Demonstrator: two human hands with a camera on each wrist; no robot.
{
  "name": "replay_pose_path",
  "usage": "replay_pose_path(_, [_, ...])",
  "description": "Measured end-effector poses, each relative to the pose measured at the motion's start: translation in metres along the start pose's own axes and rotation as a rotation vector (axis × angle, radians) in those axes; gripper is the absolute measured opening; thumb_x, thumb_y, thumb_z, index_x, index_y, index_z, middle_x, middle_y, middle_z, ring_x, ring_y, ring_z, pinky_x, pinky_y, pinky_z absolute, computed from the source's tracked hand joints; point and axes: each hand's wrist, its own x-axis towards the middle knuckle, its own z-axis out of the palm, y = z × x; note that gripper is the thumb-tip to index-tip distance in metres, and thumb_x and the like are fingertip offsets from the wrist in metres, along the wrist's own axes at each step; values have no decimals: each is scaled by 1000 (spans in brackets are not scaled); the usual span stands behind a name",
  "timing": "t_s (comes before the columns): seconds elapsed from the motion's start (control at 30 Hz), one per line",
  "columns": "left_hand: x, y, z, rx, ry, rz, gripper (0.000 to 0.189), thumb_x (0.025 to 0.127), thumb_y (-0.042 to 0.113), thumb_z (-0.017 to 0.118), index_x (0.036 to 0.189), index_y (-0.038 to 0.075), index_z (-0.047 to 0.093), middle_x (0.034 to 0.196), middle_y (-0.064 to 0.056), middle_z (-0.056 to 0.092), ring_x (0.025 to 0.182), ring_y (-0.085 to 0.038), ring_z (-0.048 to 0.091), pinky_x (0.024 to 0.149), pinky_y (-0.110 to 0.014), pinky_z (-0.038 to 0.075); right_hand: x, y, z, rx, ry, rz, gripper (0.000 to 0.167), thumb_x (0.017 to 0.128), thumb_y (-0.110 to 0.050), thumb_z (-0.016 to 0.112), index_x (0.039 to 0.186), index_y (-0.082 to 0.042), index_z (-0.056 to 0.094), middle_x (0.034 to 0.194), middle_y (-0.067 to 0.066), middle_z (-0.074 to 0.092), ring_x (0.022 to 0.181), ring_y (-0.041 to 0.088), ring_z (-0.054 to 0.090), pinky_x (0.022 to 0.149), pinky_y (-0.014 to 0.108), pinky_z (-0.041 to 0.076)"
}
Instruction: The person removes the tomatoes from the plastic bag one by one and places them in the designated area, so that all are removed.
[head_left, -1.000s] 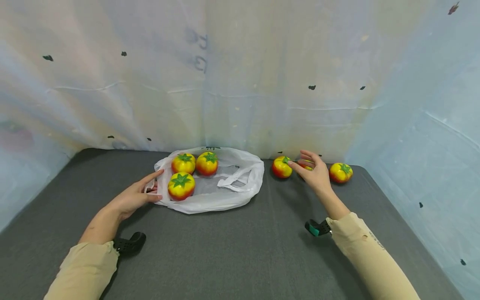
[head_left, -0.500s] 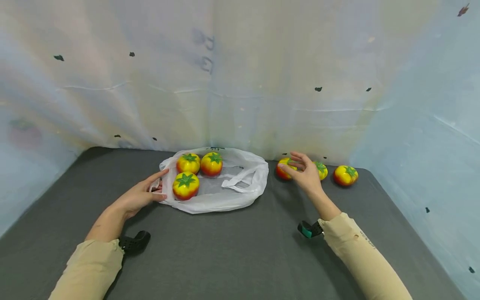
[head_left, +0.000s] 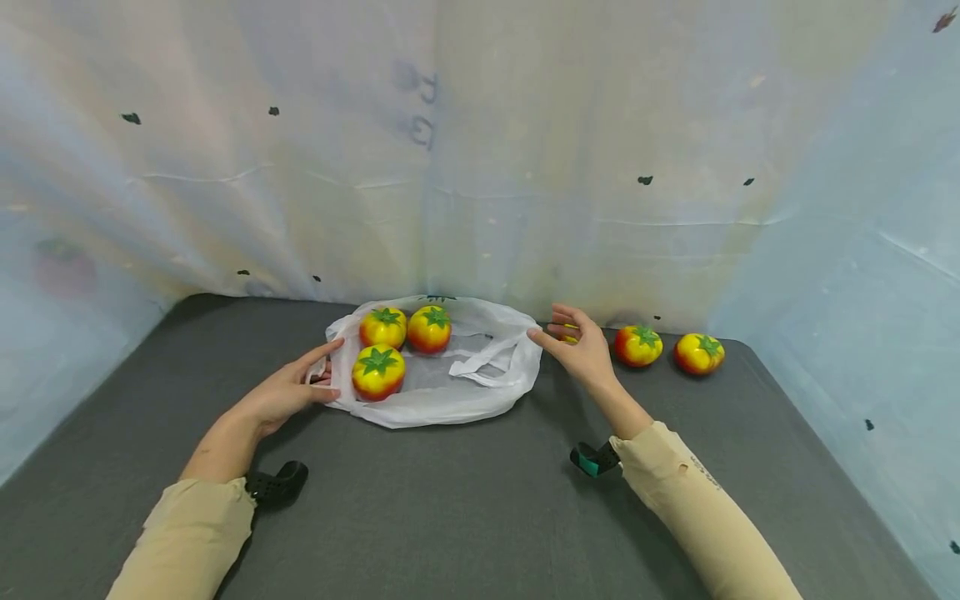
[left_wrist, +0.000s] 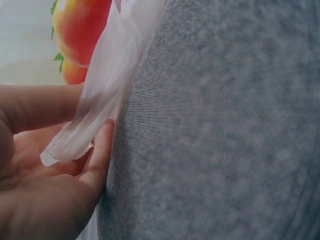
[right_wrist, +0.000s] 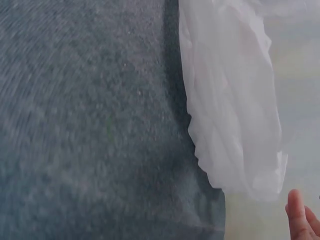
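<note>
A white plastic bag (head_left: 427,413) lies with its mouth spread, three red-and-yellow tomatoes (head_left: 378,372) with green star-shaped tops in its left part. At the bag's left end my left hand (head_left: 276,397) holds the edge, the index finger and thumb reaching along it. Its handle loop (left_wrist: 75,140) crosses the fingers in the left wrist view. My right hand (head_left: 583,353), fingers spread and bent, has its thumb tip right at the bag's right rim. Behind those fingers a tomato (head_left: 571,333) shows mostly hidden. In the right wrist view, a fingertip (right_wrist: 295,202) stands beside the bag.
Two more tomatoes, one nearer (head_left: 638,345) and one farther right (head_left: 699,354), sit along the back of the dark grey table (head_left: 450,517). Sheeting (head_left: 525,167) hangs behind the table and along its sides. A loose handle strip (head_left: 487,364) lies inside the bag's opening.
My right hand has moved left, passing in front of the tomatoes to the bag's right rim. My left hand stays on the bag. The head view has shifted slightly.
</note>
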Motion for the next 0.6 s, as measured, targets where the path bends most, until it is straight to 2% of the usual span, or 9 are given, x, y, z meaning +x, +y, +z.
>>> replay_pose_path(0.37, [0, -2, -1, -6, -7, 6, 90, 89, 7, 63, 156, 24, 5, 157, -23, -18, 142, -48, -11, 107, -71, 6, 2, -7, 17, 42, -35, -17, 64, 84, -27, 74, 140, -9, 46, 140, 18, 49, 122, 30, 53, 100, 47, 46])
replay_pose_path(0.6, [-1, -1, -1, -9, -9, 16, 90, 89, 7, 64, 156, 23, 5, 156, -24, -19, 141, -49, -12, 107, -71, 6, 4, -10, 28, 54, -48, -18, 63, 83, -29, 75, 137, -10, 49, 138, 15, 51, 123, 28, 54, 100, 46, 46])
